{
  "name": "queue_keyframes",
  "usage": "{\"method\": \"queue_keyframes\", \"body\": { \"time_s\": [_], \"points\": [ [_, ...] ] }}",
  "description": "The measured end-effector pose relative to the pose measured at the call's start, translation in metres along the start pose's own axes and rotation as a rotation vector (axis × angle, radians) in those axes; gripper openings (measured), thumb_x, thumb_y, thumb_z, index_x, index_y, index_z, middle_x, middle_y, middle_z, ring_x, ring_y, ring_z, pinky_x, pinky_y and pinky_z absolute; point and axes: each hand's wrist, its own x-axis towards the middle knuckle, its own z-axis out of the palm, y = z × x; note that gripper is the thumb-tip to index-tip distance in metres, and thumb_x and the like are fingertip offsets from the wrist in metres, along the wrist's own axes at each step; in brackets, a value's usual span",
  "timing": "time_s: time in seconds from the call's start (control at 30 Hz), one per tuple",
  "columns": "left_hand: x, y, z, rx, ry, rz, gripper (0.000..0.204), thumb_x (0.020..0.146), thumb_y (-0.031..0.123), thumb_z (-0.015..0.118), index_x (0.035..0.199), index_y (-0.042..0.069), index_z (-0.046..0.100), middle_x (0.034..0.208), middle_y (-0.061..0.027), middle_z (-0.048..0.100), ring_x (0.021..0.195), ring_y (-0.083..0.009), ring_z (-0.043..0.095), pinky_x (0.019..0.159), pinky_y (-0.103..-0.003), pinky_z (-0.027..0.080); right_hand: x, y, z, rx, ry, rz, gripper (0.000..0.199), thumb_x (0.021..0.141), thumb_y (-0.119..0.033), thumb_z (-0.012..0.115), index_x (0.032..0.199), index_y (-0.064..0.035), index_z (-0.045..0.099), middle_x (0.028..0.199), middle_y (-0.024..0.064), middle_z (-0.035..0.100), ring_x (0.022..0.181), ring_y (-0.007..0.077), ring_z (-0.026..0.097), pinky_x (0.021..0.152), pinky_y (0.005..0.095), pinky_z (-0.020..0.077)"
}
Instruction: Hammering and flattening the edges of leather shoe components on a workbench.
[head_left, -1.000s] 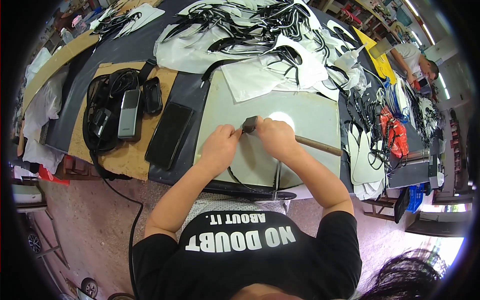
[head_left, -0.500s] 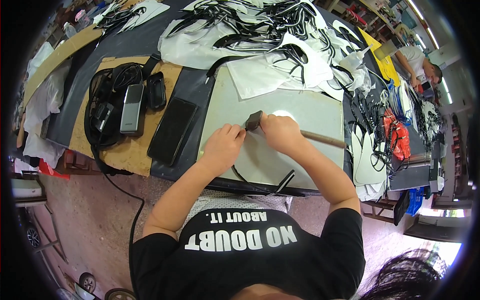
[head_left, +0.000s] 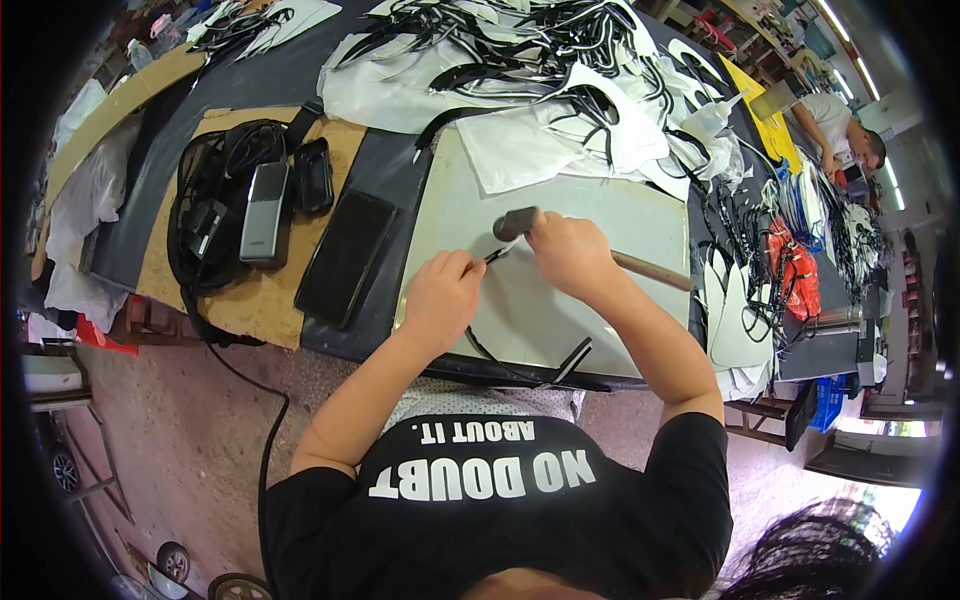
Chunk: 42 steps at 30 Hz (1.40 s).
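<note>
Head view, two hands holding one hammer, one strip

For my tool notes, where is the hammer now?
In the head view, the right hand holds the hammer over the grey board, its head close to the strip in the left hand.

Cardboard and a grey board lie on the dark table.

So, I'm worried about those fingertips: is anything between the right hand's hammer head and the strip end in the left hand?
Nothing visible stands between the hammer head and the strip end; the left hand pinches it from the lower left.
</note>
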Motion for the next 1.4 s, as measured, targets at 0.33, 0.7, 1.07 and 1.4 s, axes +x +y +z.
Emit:
{"method": "queue_keyframes", "body": {
  "time_s": [0.33, 0.7, 1.07, 1.4],
  "points": [
    [0.0, -0.002, -0.004, -0.002, -0.008, 0.071, 0.018, 0.068, 0.004, 0.057, 0.086, 0.001, 0.058, 0.078, -0.0083, 0.051, 0.074, -0.0247, 0.05, 0.065, -0.033, 0.042, 0.005, -0.005, -0.008, 0.0, 0.029, -0.064, 0.013, 0.073, -0.008, 0.049, 0.084, -0.0017, 0.046, 0.063, 0.0127, 0.058, 0.06, 0.0289, 0.06, 0.05, 0.0372, 0.0469],
    [-0.009, 0.001, -0.007, -0.129, 0.04, -0.068, 0.019, 0.068, 0.005, 0.058, 0.086, 0.002, 0.058, 0.078, -0.0091, 0.052, 0.074, -0.0263, 0.05, 0.066, -0.035, 0.042, 0.008, -0.01, -0.004, -0.045, -0.303, -0.062, 0.016, 0.07, -0.004, 0.051, 0.085, -0.0016, 0.046, 0.065, 0.013, 0.059, 0.059, 0.0295, 0.059, 0.051, 0.0373, 0.0466],
    [-0.02, 0.009, -0.018, -0.144, 0.034, -0.069, 0.023, 0.07, 0.007, 0.057, 0.092, 0.0, 0.057, 0.09, -0.01, 0.053, 0.085, -0.027, 0.051, 0.076, -0.035, 0.04, -0.005, -0.017, 0.013, -0.009, -0.176, -0.007, 0.015, 0.071, -0.005, 0.049, 0.083, 0.0006, 0.044, 0.065, 0.0153, 0.057, 0.058, 0.0307, 0.059, 0.048, 0.0379, 0.047],
    [-0.029, 0.009, -0.013, -0.045, 0.047, 0.052, 0.022, 0.067, 0.003, 0.057, 0.088, 0.0, 0.056, 0.099, -0.0128, 0.055, 0.087, -0.0283, 0.052, 0.074, -0.037, 0.043, -0.006, -0.029, -0.003, -0.013, -0.123, 0.009, 0.014, 0.072, -0.006, 0.049, 0.084, -0.0011, 0.044, 0.069, 0.0144, 0.057, 0.059, 0.0295, 0.059, 0.049, 0.0378, 0.0468]
  ]
}}
